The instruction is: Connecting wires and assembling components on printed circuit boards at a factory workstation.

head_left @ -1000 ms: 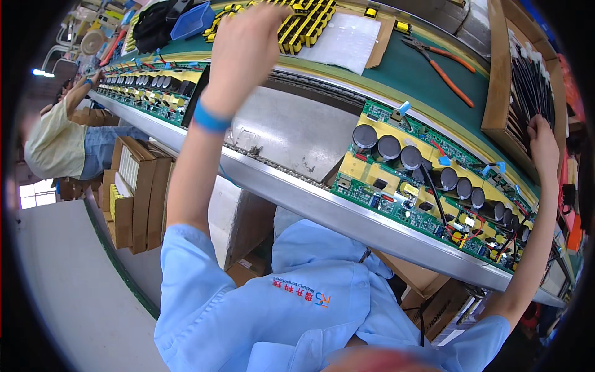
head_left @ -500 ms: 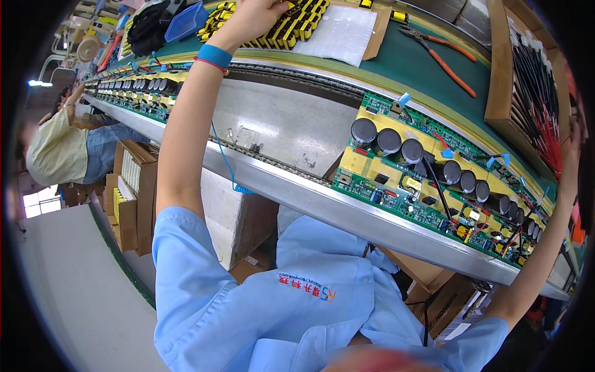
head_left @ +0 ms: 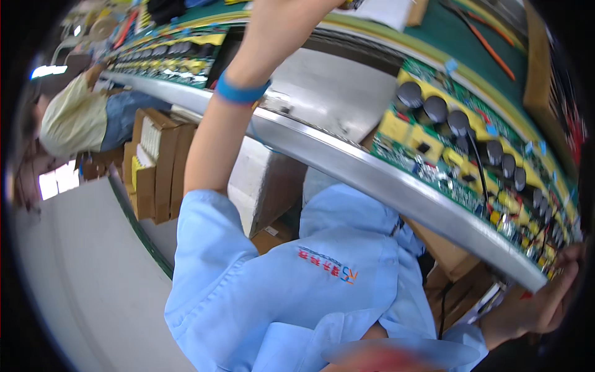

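My left hand (head_left: 282,34), with a blue wristband (head_left: 238,92), is stretched over the far rail at the top. Motion smears it and the upper edge cuts off its fingers, so their grip is unclear. A bit of a black and yellow part (head_left: 353,4) shows by its fingertips. At the right rim, my right hand (head_left: 551,297) is beside the near end of a row of green circuit boards (head_left: 427,170). Its fingers are bent toward the components there, but blur hides whether they hold anything. Large dark round capacitors (head_left: 435,108) stand on the boards.
A metal rail (head_left: 347,155) runs across in front of me. Beyond it, orange-handled pliers (head_left: 493,53) lie on the green mat near a cardboard box (head_left: 540,93) of wires. More boards (head_left: 167,65) sit at left, where a person in yellow (head_left: 74,118) sits near cartons (head_left: 167,164).
The view has shifted, moving the boards rightward and down. My left hand has left the pile of yellow and black parts. My right hand has come down from the wire box to the boards' near end.
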{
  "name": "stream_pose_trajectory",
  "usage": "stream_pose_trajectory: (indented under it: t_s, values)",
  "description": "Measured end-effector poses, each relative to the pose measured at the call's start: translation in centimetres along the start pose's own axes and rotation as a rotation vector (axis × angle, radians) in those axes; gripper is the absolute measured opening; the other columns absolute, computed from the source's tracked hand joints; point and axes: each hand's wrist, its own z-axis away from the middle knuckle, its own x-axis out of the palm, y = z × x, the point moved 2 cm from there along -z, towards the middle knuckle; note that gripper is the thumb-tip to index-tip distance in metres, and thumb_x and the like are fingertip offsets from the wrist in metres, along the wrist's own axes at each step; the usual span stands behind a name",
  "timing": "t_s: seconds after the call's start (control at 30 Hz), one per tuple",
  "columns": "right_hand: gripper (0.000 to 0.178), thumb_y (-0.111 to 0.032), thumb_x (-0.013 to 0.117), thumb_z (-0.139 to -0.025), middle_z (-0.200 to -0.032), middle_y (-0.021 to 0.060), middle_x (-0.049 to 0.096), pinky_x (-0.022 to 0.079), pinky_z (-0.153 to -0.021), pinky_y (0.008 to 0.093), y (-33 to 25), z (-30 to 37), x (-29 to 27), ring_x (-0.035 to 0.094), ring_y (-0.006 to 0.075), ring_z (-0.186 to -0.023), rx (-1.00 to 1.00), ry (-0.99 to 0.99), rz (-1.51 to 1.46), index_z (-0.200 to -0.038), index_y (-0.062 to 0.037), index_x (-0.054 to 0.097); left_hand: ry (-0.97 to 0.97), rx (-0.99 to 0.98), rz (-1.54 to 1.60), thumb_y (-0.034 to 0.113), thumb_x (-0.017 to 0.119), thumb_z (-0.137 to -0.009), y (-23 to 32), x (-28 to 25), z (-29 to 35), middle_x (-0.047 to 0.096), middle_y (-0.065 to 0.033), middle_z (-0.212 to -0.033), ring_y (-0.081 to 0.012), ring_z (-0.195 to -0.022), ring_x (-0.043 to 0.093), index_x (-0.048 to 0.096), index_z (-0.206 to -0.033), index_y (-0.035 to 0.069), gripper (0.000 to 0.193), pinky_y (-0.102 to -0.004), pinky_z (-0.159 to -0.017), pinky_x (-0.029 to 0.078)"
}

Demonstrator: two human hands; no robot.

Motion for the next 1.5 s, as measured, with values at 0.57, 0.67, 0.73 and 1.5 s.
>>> stream_pose_trajectory:
  t_s: [0.57, 0.67, 0.73, 1.5]
  values:
    - [0.032, -0.012, 0.045, -0.1, -0.083, 0.0151, 0.058, 0.038, -0.053, 0.0199, -1.1, 2.9, 6.8, 0.055, 0.0144, -0.066, 0.217, -0.121, -0.196, -0.121, 0.0112, 0.052, -0.441, 0.594, -0.54, 0.005, 0.079, -0.063, 7.0, 12.0, 10.1, 0.068, -0.009, -0.099, -0.0264, -0.081, 0.065, 0.061, -0.121, 0.003, 0.061, -0.0333, -0.073, 0.053]
    - [0.034, -0.013, 0.042, -0.101, -0.082, 0.0155, 0.06, 0.039, -0.051, 0.0172, -1.2, 2.1, 6.8, 0.057, 0.0125, -0.064, 0.046, -0.31, -0.151, -0.12, 0.0123, 0.053, -0.443, 0.637, -0.523, 0.005, 0.079, -0.061, 6.6, 12.7, 9.7, 0.067, -0.0088, -0.1, -0.0259, -0.077, 0.063, 0.057, -0.127, 0.003, 0.069, -0.0339, -0.075, 0.051]
    - [0.033, -0.014, 0.042, -0.101, -0.081, 0.0142, 0.061, 0.039, -0.052, 0.0171, -0.9, 1.9, 6.8, 0.058, 0.0121, -0.065, 0.119, -0.307, -0.181, -0.12, 0.011, 0.053, -0.449, 0.66, -0.533, 0.004, 0.078, -0.061, 6.5, 13.0, 9.5, 0.066, -0.0085, -0.1, -0.0256, -0.077, 0.062, 0.055, -0.128, 0.003, 0.071, -0.0348, -0.074, 0.051]
    - [0.025, -0.023, 0.051, -0.1, -0.114, 0.0123, 0.061, 0.041, -0.068, 0.0201, -0.5, 0.7, 10.9, 0.053, 0.0081, -0.085, 0.229, -0.434, -0.609, -0.105, 0.0002, 0.059, -0.61, 0.275, 0.346, 0.007, 0.069, -0.087, 7.4, 12.8, 8.7, 0.068, -0.0092, -0.091, -0.0177, -0.083, 0.064, 0.07, -0.1, -0.002, 0.016, -0.0291, -0.073, 0.05]
